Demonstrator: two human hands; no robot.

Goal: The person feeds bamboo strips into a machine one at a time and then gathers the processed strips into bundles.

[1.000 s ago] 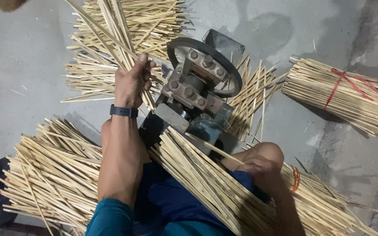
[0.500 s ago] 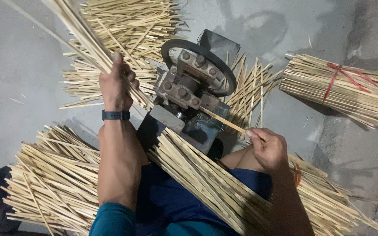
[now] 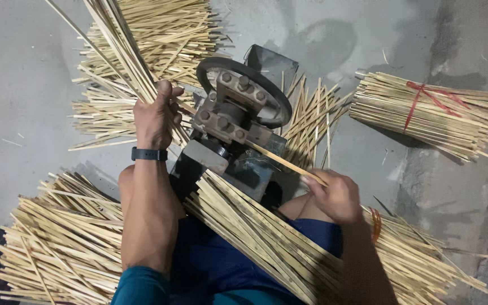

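Observation:
My left hand [image 3: 155, 116], with a dark wristband, grips a handful of long pale bamboo sticks [image 3: 118, 48] that fan up to the top left. My right hand [image 3: 337, 195] pinches the near end of a single bamboo stick [image 3: 280, 161] whose far end runs into a small grey metal machine [image 3: 232, 116] with a black wheel [image 3: 272, 99] between my knees. A thick bundle of bamboo sticks [image 3: 261, 237] lies across my lap on blue cloth.
Loose stick piles lie at the top centre [image 3: 159, 34], at the lower left [image 3: 57, 248] and behind the machine [image 3: 312, 118]. A bundle tied with red string [image 3: 425, 113] lies at the right on the grey concrete floor [image 3: 18, 85].
My left hand has lifted its handful of sticks up and leftward. My right hand came up from my knee and took hold of one stick pointing into the machine.

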